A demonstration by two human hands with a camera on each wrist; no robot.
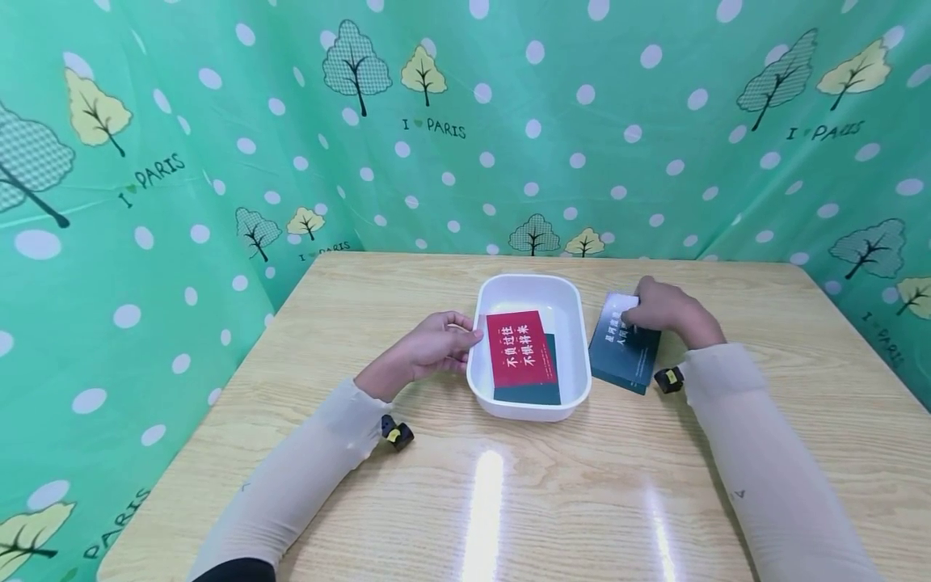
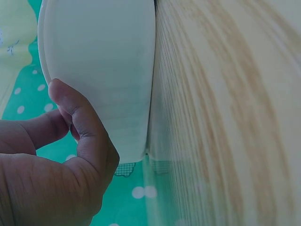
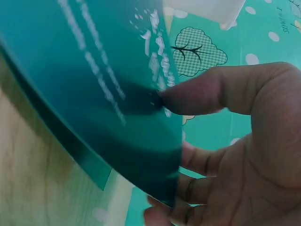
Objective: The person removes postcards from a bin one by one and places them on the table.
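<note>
A white plastic basin (image 1: 529, 411) stands on the table, holding a red booklet (image 1: 520, 349) with white characters on top of a dark green booklet (image 1: 527, 394). My left hand (image 1: 439, 346) holds the basin by its left rim, thumb at the edge. The left wrist view shows this hand (image 2: 70, 155) against the basin's side (image 2: 101, 94). To the right of the basin, my right hand (image 1: 658, 307) pinches a dark teal booklet (image 1: 618, 356) at its far edge. In the right wrist view, thumb above and fingers below, this booklet (image 3: 94, 94) is lifted over another teal sheet or booklet (image 3: 70, 141).
The light wood table (image 1: 407, 501) runs up to a green curtain (image 1: 451, 194) with dots and trees behind it and on the left. Small black devices with yellow marks (image 1: 396, 433) sit by both wrists.
</note>
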